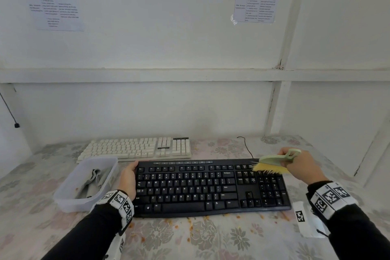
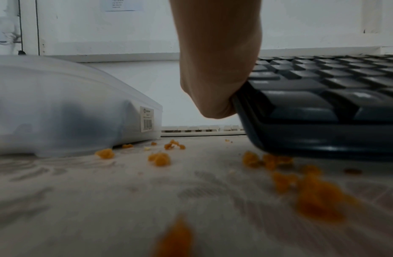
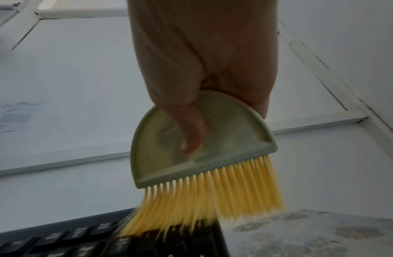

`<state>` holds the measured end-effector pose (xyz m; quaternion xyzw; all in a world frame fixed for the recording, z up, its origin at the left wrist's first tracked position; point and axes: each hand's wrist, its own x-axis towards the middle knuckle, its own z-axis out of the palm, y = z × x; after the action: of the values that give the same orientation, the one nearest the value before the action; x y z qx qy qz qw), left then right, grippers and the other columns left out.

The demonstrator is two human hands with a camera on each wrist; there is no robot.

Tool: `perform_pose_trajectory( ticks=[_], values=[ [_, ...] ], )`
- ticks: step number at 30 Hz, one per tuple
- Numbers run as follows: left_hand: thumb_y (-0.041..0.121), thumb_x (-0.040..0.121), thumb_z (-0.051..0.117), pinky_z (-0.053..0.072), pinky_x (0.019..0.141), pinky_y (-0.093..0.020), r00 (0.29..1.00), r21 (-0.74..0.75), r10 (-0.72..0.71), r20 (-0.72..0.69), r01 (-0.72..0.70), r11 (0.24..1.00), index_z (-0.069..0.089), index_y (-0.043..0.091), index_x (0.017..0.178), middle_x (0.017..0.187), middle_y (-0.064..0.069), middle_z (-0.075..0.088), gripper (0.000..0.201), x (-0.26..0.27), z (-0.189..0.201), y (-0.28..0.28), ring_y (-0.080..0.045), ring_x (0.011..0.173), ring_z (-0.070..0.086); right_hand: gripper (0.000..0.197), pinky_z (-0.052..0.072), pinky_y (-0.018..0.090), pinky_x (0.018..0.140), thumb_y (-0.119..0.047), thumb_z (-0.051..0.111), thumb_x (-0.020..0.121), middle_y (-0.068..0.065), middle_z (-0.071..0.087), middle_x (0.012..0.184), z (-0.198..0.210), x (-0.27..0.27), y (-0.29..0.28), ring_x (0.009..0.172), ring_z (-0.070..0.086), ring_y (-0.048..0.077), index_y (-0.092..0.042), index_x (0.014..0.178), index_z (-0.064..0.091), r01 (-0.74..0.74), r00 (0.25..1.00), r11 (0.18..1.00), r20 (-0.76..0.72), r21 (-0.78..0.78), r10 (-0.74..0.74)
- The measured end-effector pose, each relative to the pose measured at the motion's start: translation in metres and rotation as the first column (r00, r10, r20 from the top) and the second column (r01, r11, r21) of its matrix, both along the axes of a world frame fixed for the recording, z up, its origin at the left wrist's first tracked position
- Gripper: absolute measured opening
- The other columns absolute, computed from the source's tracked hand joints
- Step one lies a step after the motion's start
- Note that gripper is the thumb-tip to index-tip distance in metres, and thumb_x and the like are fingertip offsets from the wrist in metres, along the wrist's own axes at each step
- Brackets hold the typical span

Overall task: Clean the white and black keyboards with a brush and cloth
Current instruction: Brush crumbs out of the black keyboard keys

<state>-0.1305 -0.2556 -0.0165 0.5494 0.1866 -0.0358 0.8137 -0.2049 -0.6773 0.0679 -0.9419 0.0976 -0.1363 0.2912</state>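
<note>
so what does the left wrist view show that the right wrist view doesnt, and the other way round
Only the left wrist view shows the left hand holding the keyboard's end, the translucent plastic container, orange crumbs on the tablecloth, and a strip of the white keyboard. Only the right wrist view shows the right hand gripping the green brush, its yellow bristles on the keys. Both show the black keyboard.
</note>
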Motion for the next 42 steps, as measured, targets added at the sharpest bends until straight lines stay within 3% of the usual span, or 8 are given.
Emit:
perform_pose_trajectory(
  ticks=[7, 13, 18, 23, 26, 31, 35, 42],
  values=[
    [0.03, 0.101, 0.032, 0.045, 0.066, -0.035, 1.0, -0.003, -0.005, 0.018, 0.005, 1.0, 0.064, 0.012, 0.084, 0.062, -0.007, 0.068, 0.039, -0.002, 0.002, -0.002, -0.028, 0.073, 0.058, 0.05, 0.037, 0.025, 0.051, 0.008, 0.053, 0.076, 0.006, 0.061, 0.074, 0.014, -0.005, -0.001, 0.066, 0.053, 0.026, -0.039, 0.06, 0.049, 0.048, 0.998, 0.998, 0.041, -0.036, -0.046],
    [0.03, 0.1, 0.034, 0.046, 0.065, -0.035, 0.999, -0.003, -0.008, 0.036, 0.008, 1.0, 0.066, 0.013, 0.082, 0.067, -0.01, 0.068, 0.04, -0.006, 0.004, -0.003, -0.023, 0.054, 0.067, 0.045, 0.038, 0.016, 0.053, 0.007, 0.061, 0.077, -0.005, 0.057, 0.069, 0.035, 0.002, 0.08, 0.064, 0.051, 0.012, -0.036, 0.067, 0.054, -0.218, 0.97, 0.974, 0.118, 0.053, 0.211],
    [0.031, 0.098, 0.037, 0.049, 0.065, -0.035, 0.999, -0.006, 0.006, 0.042, -0.005, 1.0, 0.067, 0.012, 0.08, 0.07, -0.011, 0.068, 0.04, -0.009, 0.008, -0.004, -0.025, 0.057, 0.067, 0.022, 0.035, 0.003, 0.055, -0.008, 0.064, 0.085, -0.002, 0.06, 0.088, 0.037, 0.021, 0.171, 0.074, 0.053, 0.01, -0.015, 0.105, 0.066, -0.433, 0.9, 0.901, 0.058, 0.021, 0.431],
    [0.031, 0.097, 0.039, 0.049, 0.061, -0.031, 1.0, -0.04, 0.006, 0.007, -0.006, 0.999, 0.066, 0.013, 0.074, 0.066, -0.01, 0.063, 0.039, -0.012, 0.011, -0.004, -0.025, 0.054, 0.063, 0.023, 0.054, 0.026, 0.066, -0.017, 0.06, 0.089, 0.007, 0.065, 0.093, 0.025, 0.042, 0.242, 0.073, 0.061, 0.018, -0.004, 0.108, 0.063, -0.534, 0.846, 0.846, 0.007, -0.007, 0.534],
    [0.032, 0.095, 0.042, 0.047, 0.059, -0.031, 1.0, -0.075, -0.019, -0.017, 0.017, 0.997, 0.06, 0.012, 0.072, 0.065, -0.008, 0.059, 0.035, -0.015, 0.015, -0.005, -0.022, 0.052, 0.061, 0.02, 0.041, 0.019, 0.052, -0.016, 0.056, 0.091, 0.001, 0.052, 0.072, 0.022, 0.046, 0.269, 0.058, 0.047, 0.013, -0.001, 0.103, 0.062, -0.57, 0.821, 0.82, -0.017, -0.056, 0.57],
    [0.031, 0.094, 0.042, 0.05, 0.062, -0.033, 0.999, -0.078, -0.035, -0.018, 0.034, 0.996, 0.066, 0.008, 0.08, 0.072, -0.011, 0.064, 0.037, -0.013, 0.015, -0.002, -0.025, 0.06, 0.064, 0.014, 0.036, 0.017, 0.051, -0.01, 0.051, 0.093, -0.005, 0.043, 0.065, 0.016, 0.051, 0.28, 0.054, 0.04, 0.008, -0.006, 0.103, 0.06, -0.588, 0.809, 0.798, -0.076, -0.132, 0.583],
    [0.031, 0.093, 0.042, 0.05, 0.06, -0.031, 0.998, -0.078, -0.056, -0.042, 0.052, 0.996, 0.064, 0.008, 0.078, 0.072, -0.011, 0.061, 0.035, -0.011, 0.014, -0.002, -0.025, 0.059, 0.061, 0.032, 0.051, 0.032, 0.083, -0.003, 0.051, 0.089, 0.009, 0.064, 0.101, 0.014, 0.053, 0.269, 0.093, 0.06, 0.024, -0.015, 0.118, 0.06, -0.566, 0.824, 0.812, -0.07, -0.14, 0.562],
    [0.029, 0.093, 0.044, 0.049, 0.065, -0.034, 0.998, -0.044, -0.043, -0.047, 0.041, 0.998, 0.065, 0.009, 0.077, 0.071, -0.011, 0.062, 0.033, -0.008, 0.01, 0.0, -0.027, 0.06, 0.06, 0.032, 0.053, 0.035, 0.083, 0.001, 0.052, 0.086, 0.006, 0.065, 0.106, 0.01, 0.052, 0.239, 0.094, 0.061, 0.024, -0.02, 0.106, 0.063, -0.509, 0.86, 0.855, -0.08, -0.095, 0.503]
  ],
)
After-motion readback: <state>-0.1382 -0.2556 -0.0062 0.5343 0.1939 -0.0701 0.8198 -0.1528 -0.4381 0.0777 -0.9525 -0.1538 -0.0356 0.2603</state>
